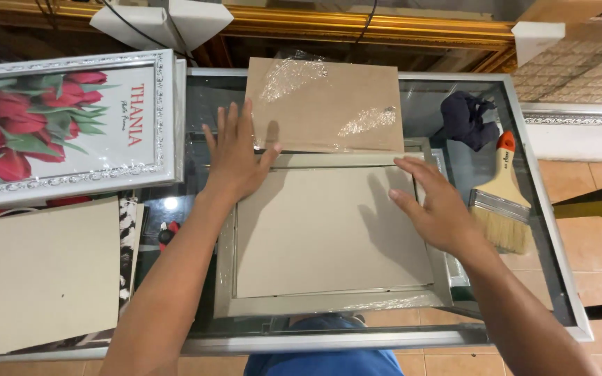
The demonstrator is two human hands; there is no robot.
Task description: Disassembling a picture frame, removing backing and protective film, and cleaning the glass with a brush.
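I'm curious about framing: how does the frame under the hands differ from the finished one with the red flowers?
The frame under the hands lies face down, showing a plain grey backing board; the flower frame lies face up, showing its picture. The left hand and right hand press on the first; nothing touches the second. The first sits mid-table, the second at the left edge. Both are rectangular with pale mouldings.

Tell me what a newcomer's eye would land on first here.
First, the two bare hands at centre: the left hand and right hand lie flat on a grey backing board set in a face-down picture frame on the glass table. Next, the red tulip print in a white ornate frame at the far left. A paintbrush lies at the right beside a dark cloth.
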